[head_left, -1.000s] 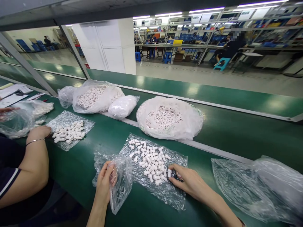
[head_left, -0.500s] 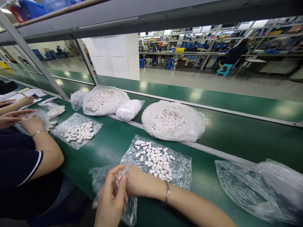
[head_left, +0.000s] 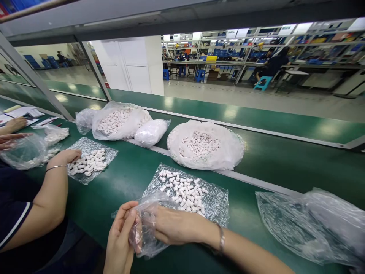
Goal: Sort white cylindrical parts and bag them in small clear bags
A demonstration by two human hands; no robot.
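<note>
A clear plastic bag (head_left: pixel 148 243) hangs in front of me, its film bunched in my left hand (head_left: pixel 122 228), thumb against fingers. My right hand (head_left: pixel 176 224) is against the bag, its fingers partly covered by the film and blurred, so their grip is unclear. Just beyond lie many short white tube-shaped parts (head_left: pixel 188 190), loose on a flat clear plastic sheet (head_left: pixel 218 198). Behind them rests a large open white bag (head_left: pixel 228 152) filled with similar pieces. Another clear plastic bag (head_left: pixel 296 228) lies to the right.
At left, a co-worker's hand (head_left: pixel 68 156) touches white parts on a second sheet (head_left: pixel 108 152); their other hand holds a clear bag (head_left: pixel 25 152). Farther back sit a filled bag (head_left: pixel 114 121) and a smaller white bag (head_left: pixel 151 131). A metal shelf beam (head_left: pixel 171 19) crosses overhead.
My right hand has shifted right, and the bag's film now spreads wider between my hands. The co-worker's near hand has moved from their bag to the parts on their sheet.
</note>
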